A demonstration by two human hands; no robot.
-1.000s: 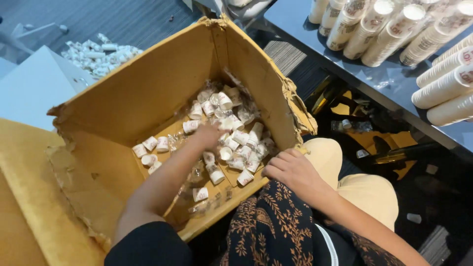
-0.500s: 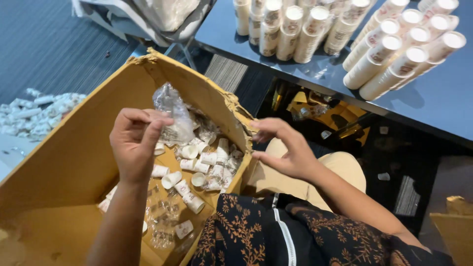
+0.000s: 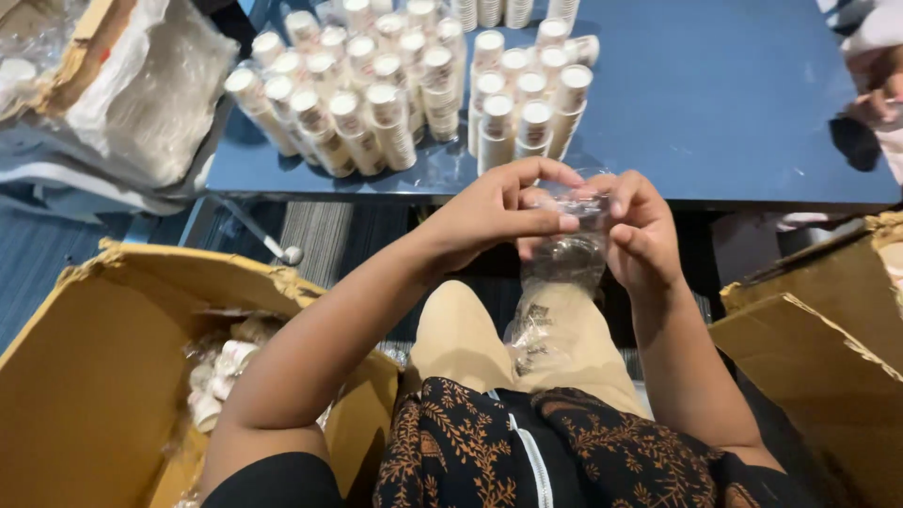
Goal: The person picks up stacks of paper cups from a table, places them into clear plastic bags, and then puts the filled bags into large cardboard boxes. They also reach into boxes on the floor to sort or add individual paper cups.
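A dark blue glossy bench [image 3: 734, 103] fills the upper half of the frame, its near edge running just above the hands, with bare room on its right part. A large open brown cardboard box [image 3: 85, 376] sits at lower left, small white pieces [image 3: 218, 372] showing in it beside the left arm; a second brown cardboard box [image 3: 828, 320] with a torn flap stands at the right edge. At upper left lies a heap of crumpled clear plastic wrap [image 3: 141, 94]. Stacks of white paper cups with brown print [image 3: 414, 85] crowd the bench's left and middle. At centre frame, just below the bench edge and above the lap, both hands hold a small clear plastic bag [image 3: 562, 263] by its top; the rest hangs between the knees. The left hand [image 3: 489, 212] pinches it, its fingers [image 3: 550, 224] together on the film; the right hand [image 3: 640, 235] has its fingers [image 3: 621, 202] closed on the same top edge. The bag looks light, limp and slippery, probably easy to tear, best held at the gathered top. Open room is narrow: boxes flank both sides, the bench edge is close ahead.
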